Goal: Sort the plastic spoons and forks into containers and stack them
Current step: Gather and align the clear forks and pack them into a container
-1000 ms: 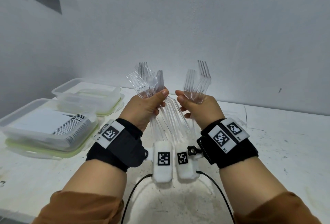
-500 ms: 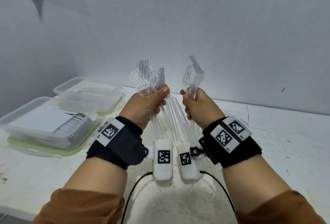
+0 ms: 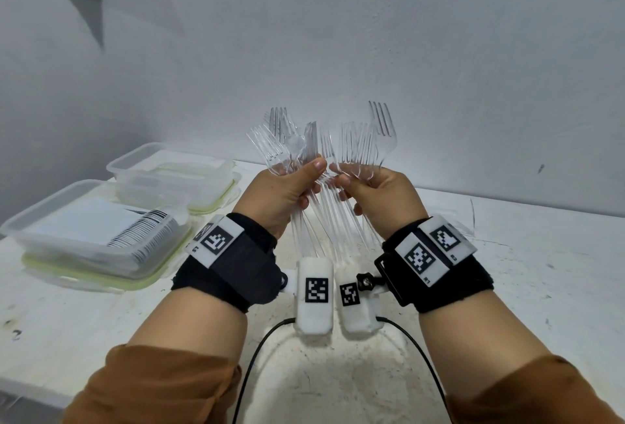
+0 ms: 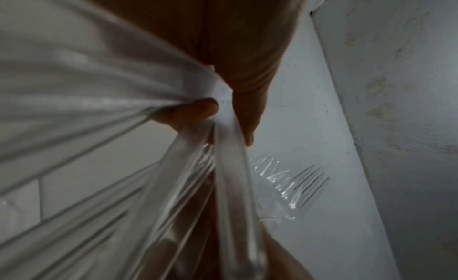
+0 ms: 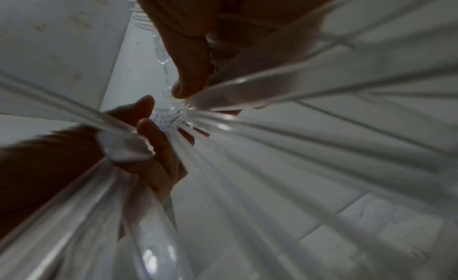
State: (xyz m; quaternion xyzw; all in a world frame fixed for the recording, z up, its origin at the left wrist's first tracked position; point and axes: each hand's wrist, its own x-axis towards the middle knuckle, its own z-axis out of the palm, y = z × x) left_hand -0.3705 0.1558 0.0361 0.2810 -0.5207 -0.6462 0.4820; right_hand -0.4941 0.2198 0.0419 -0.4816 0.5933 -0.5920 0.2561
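head view: two fans of clear plastic forks were held upright above the table (image 3: 507,271), one gripped in the left hand (image 3: 280,193), one in the right hand (image 3: 382,197). since a second earlier the right-hand fan (image 3: 362,149) had been brought against the left-hand fan (image 3: 284,146), so a merge into one bundle was judged under way. whether any spoons were mixed in could not be told. two lidded containers (image 3: 101,237) were seen well apart, at left.
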